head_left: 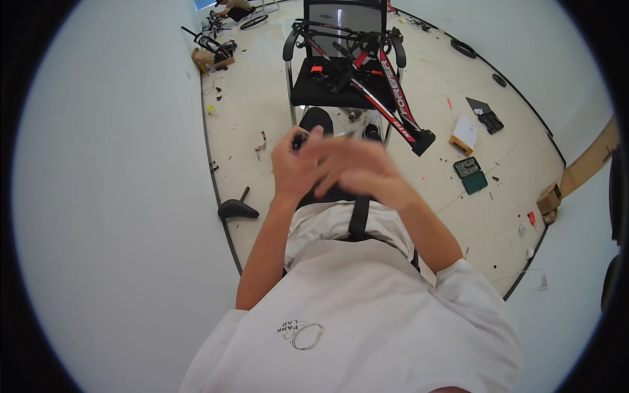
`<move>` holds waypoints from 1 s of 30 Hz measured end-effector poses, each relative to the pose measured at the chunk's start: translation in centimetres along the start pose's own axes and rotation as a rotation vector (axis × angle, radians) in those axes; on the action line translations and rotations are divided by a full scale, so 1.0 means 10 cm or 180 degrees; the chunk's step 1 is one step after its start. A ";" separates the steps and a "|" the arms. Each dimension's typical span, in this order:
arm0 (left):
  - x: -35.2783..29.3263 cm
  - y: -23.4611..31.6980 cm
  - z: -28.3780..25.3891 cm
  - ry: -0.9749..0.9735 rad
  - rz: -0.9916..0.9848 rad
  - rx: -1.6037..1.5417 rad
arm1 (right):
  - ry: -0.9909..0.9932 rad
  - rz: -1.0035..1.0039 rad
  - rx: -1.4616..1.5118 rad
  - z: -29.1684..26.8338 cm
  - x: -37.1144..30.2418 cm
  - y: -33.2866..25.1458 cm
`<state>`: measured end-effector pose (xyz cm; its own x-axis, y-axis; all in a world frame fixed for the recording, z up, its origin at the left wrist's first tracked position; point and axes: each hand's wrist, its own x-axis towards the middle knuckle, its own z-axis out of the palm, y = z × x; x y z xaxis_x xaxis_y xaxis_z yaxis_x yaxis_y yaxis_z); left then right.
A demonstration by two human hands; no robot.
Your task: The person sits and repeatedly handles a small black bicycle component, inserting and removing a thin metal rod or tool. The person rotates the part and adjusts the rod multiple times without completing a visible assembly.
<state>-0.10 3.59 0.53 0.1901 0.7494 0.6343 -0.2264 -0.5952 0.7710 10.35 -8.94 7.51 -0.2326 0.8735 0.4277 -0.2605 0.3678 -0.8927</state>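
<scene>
My left hand [293,167] is raised over my lap, its fingers curled round a small dark part [299,140] whose kind I cannot make out. Close beside it on the right, my right hand [363,164] is smeared by motion. Its fingers look stretched out and apart, with nothing visible in them. They partly overlap the left fingers in the picture. Beyond both hands, a black, red and white bicycle frame [382,108] lies across a black office chair [308,93]. Its head tube end juts out past the seat on the right.
A bicycle saddle [237,209] lies by the left wall. On the right are an open green case [475,177], a black tool case [488,120] and a cardboard box [549,198]. Small parts are scattered about. Far left, a person [236,9] crouches near bicycle parts.
</scene>
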 end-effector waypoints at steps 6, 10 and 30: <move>-0.05 0.23 -0.03 -0.0860 -0.1116 0.0070 | 0.1036 -0.0335 -0.2136 -0.63 0.14 0.01; -0.04 0.28 0.00 -0.0878 -0.1552 -0.0387 | 0.0660 -0.1159 -0.4786 -0.50 0.03 0.22; -0.04 0.38 -0.03 -0.0092 -0.1832 -0.0937 | 0.1721 -0.0720 -0.3835 -0.28 0.19 0.81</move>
<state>-1.26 1.15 3.20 0.3840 0.9144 0.1285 -0.3323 0.0070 0.9432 10.42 -3.43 0.73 0.1758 0.6693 0.7219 0.8039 0.3257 -0.4977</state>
